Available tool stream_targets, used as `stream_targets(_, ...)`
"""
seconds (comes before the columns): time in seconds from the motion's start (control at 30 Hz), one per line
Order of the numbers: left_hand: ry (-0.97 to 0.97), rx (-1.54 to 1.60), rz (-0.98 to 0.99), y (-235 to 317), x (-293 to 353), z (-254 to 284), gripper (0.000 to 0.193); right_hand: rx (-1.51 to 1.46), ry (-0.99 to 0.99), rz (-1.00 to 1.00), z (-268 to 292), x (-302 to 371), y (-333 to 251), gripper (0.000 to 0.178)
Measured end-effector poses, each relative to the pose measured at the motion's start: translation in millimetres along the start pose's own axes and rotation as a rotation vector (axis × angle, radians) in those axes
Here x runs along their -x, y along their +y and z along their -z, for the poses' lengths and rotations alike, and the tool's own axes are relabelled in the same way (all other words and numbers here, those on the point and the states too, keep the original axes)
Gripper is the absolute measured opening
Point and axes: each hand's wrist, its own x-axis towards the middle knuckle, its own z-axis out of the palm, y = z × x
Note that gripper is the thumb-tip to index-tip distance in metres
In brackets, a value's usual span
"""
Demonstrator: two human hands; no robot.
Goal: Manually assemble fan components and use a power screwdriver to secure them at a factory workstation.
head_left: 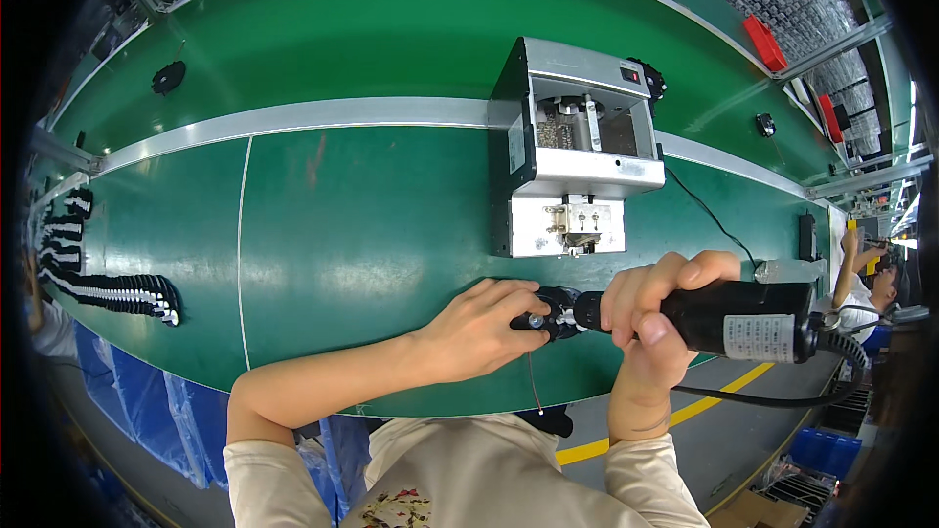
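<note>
one black cylindrical driver (706,317) | right hand (653,311) clasping it | left hand (481,326) pinching black part (560,317)

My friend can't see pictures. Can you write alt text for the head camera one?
A person's right hand grips a corded black power tool, its tip at a small black part that the left hand holds on a green workbench. Behind them stands a silver-and-black machine; a row of black-and-white pieces lies far left.
</note>
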Motion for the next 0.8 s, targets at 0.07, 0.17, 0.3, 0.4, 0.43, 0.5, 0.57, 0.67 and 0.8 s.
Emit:
stream_targets(0.07, -0.017, 0.021, 0.000, 0.2, -0.5, 1.5, 0.017, 0.010, -0.005, -0.037, -0.4, 2.5, 0.0, 0.044)
stream_targets(0.17, -0.020, 0.031, 0.001, 0.4, -0.6, 2.1, 0.018, 0.050, -0.001, -0.071, -0.3, 6.5, 2.9, 0.043)
stream_targets(0.3, -0.021, 0.033, 0.009, 1.2, -0.3, 1.5, 0.017, 0.110, -0.017, -0.091, -1.0, 11.3, 2.9, 0.043)
stream_targets(0.4, -0.020, 0.022, 0.015, 1.5, -0.7, 2.2, 0.016, 0.150, -0.092, -0.043, 0.4, 10.5, 9.6, 0.044)
stream_targets(0.43, -0.023, 0.018, 0.017, 2.0, -1.0, 2.6, 0.016, 0.173, -0.130, -0.022, 2.5, 9.3, 11.3, 0.043)
stream_targets(0.5, -0.025, 0.010, 0.021, 3.1, -1.5, 3.3, 0.016, 0.190, -0.170, -0.009, 3.1, 8.7, 11.8, 0.042)
stream_targets(0.57, -0.018, 0.014, 0.016, 3.0, -2.1, 3.3, 0.017, 0.185, -0.174, -0.018, 4.8, 9.8, 11.4, 0.042)
stream_targets(0.67, -0.010, 0.015, 0.011, 4.0, -2.2, 3.5, 0.018, 0.189, -0.191, -0.023, 5.9, 11.2, 10.0, 0.042)
stream_targets(0.8, -0.018, 0.028, 0.003, 2.1, 0.1, 0.7, 0.021, 0.091, -0.128, -0.080, 4.5, 6.6, 2.3, 0.042)
